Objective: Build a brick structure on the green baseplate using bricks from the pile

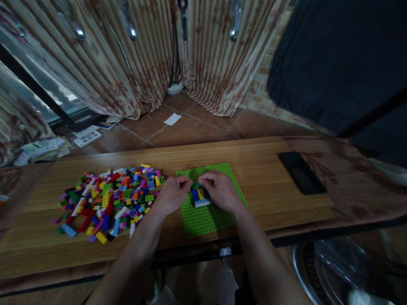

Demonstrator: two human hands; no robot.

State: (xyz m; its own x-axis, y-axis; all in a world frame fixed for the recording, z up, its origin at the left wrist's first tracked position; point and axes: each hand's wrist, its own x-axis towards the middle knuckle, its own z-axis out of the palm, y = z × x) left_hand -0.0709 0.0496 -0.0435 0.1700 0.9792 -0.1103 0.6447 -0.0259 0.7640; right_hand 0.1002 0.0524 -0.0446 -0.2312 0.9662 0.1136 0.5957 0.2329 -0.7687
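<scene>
One long, wood-grained board [264, 174] stretches beneath both hands and well out to either side of them. On it, to the left of the left hand, spreads one loose pile of multicoloured plastic bricks [109, 204] – red, yellow, blue, green, orange, purple and white, too many and too overlapped to count. One bright green, square, studded plastic baseplate [202, 222] lies under the hands and shows in front of them too. One flat, black, rectangular device [302, 172] rests well to the right of the right hand. Two bare hands meet over the baseplate, forearms reaching in from below and converging. The left hand [174, 192] has its back up, thumb and forefinger brought close together at the build's far left corner; the right hand [222, 190] arches over the build's right side, fingers bent and thumb tip near the left one's. One small block-shaped build of blue, yellow and pale-blue plastic bricks [200, 197] sits on the baseplate between the hands, partly covered by the right. One small dark-green plastic piece [196, 185] shows at the fingertips – whether either hand grips it, I cannot tell.
</scene>
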